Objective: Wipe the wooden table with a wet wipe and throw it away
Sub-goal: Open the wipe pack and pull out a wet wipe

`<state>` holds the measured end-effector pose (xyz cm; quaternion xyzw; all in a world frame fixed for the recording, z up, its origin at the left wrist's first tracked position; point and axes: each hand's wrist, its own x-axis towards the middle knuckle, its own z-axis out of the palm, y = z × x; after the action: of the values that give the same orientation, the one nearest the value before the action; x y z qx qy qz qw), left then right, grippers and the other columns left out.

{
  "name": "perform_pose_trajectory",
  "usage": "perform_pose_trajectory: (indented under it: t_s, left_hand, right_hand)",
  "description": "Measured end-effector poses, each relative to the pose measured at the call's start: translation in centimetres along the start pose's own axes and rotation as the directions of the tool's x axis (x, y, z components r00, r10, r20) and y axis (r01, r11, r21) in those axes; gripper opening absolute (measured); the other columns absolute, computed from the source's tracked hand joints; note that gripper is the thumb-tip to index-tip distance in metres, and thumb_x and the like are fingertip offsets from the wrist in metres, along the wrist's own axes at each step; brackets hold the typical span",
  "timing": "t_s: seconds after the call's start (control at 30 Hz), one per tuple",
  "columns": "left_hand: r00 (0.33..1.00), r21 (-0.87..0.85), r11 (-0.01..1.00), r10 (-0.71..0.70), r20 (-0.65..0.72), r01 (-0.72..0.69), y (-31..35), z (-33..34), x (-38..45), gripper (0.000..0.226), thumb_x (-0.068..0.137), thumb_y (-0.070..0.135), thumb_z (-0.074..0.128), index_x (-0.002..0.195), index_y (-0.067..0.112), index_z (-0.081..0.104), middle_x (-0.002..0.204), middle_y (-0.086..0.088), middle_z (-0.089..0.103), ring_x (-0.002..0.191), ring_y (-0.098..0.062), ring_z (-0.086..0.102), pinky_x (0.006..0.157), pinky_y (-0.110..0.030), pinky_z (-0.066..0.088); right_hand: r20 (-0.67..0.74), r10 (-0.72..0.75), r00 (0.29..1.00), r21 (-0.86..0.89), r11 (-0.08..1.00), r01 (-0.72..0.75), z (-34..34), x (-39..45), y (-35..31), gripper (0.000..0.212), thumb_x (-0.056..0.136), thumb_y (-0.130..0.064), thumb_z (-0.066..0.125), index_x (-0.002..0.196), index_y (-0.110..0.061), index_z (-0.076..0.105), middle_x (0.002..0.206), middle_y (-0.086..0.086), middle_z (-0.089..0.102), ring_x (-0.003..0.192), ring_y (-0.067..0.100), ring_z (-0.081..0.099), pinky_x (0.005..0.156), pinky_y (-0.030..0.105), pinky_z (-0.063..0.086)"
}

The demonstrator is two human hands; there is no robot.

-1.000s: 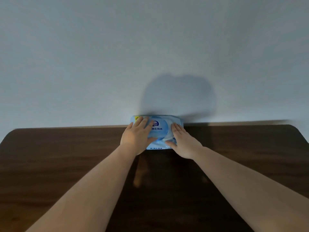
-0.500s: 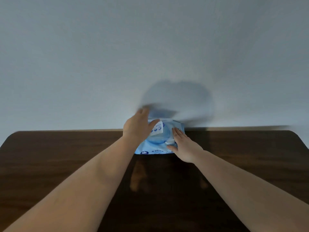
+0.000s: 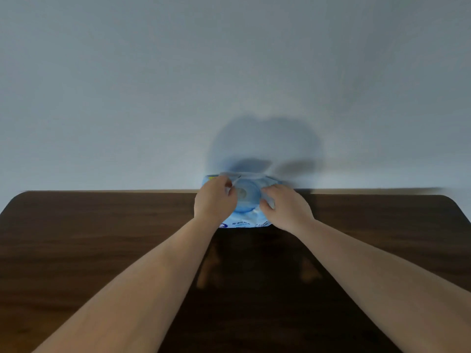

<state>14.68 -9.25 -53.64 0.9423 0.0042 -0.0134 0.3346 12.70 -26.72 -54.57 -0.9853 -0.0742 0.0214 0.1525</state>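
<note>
A light-blue wet wipe pack lies at the far edge of the dark wooden table, against the wall. Its flap lid stands open at the back, baring the round opening. My left hand sits on the pack's left side, with finger and thumb pinched at the opening; a bit of white shows between them, too blurred to name. My right hand grips the pack's right side and holds it down.
A plain pale wall rises directly behind the table's far edge. The table has rounded far corners at left and right. Both forearms stretch across the middle of the tabletop.
The pack's lid has been flipped open toward the wall. My left hand has come back down from the lid to the opening and pinched there. My right hand stays on the pack.
</note>
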Motion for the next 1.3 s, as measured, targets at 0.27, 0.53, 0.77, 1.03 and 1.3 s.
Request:
perform_pose_trajectory:
  t_s: [0.27, 0.53, 0.77, 1.03, 1.3]
  left_hand:
    - [0.994, -0.081, 0.991, -0.111, -0.020, 0.109, -3.4, -2.1, -0.1, 0.042, 0.090, 0.019, 0.056, 0.055, 0.015, 0.034, 0.047, 0.004, 0.035, 0.050, -0.015, 0.038, 0.046, -0.018, 0.025]
    - [0.996, -0.086, 0.992, -0.086, 0.029, 0.088, -4.2, -2.3, 0.3, 0.047, 0.090, 0.020, 0.058, 0.054, 0.017, 0.029, 0.051, 0.002, 0.030, 0.049, -0.014, 0.030, 0.049, -0.026, 0.022]
    - [0.991, -0.023, 0.992, -0.125, 0.054, 0.126, -4.2, -2.6, 0.6, 0.041, 0.092, 0.025, 0.054, 0.058, 0.017, 0.033, 0.055, 0.002, 0.037, 0.052, -0.013, 0.035, 0.049, -0.027, 0.025]
    - [0.983, 0.061, 0.986, -0.160, 0.089, 0.155, -2.9, -3.5, 0.5, 0.029, 0.093, 0.027, 0.052, 0.067, 0.017, 0.044, 0.064, 0.002, 0.048, 0.066, -0.020, 0.048, 0.051, -0.028, 0.030]
    - [0.997, -0.059, 0.998, 0.013, -0.071, -0.017, -0.3, -5.3, -0.7, 0.025, 0.087, 0.032, 0.065, 0.108, 0.018, 0.061, 0.100, 0.000, 0.057, 0.088, -0.017, 0.055, 0.069, -0.027, 0.043]
  right_hand:
    - [0.053, -0.030, 0.998, 0.030, 0.999, 0.028, 1.6, 2.8, -3.5, 0.029, 0.094, -0.028, 0.052, 0.120, -0.016, 0.059, 0.112, 0.008, 0.058, 0.111, 0.027, 0.048, 0.084, 0.038, 0.045]
    - [0.052, -0.136, 0.989, -0.060, 0.988, 0.139, 2.1, 3.7, -4.8, 0.025, 0.095, -0.020, 0.048, 0.119, -0.016, 0.055, 0.111, 0.005, 0.062, 0.104, 0.026, 0.054, 0.074, 0.033, 0.040]
    - [0.035, -0.135, 0.990, 0.006, 0.991, 0.135, 1.3, 3.6, -4.5, 0.014, 0.094, -0.011, 0.046, 0.084, -0.010, 0.056, 0.090, 0.008, 0.060, 0.089, 0.026, 0.052, 0.069, 0.038, 0.044]
    - [-0.117, 0.109, 0.987, 0.318, 0.946, -0.066, -1.4, 1.6, -3.7, 0.012, 0.093, -0.016, 0.052, 0.086, -0.010, 0.058, 0.082, 0.002, 0.060, 0.075, 0.020, 0.055, 0.067, 0.036, 0.046]
    - [-0.061, 0.360, 0.931, 0.714, 0.668, -0.211, -5.8, 0.4, -4.7, 0.008, 0.087, -0.018, 0.064, 0.082, -0.014, 0.061, 0.077, -0.004, 0.059, 0.072, 0.015, 0.054, 0.068, 0.030, 0.046]
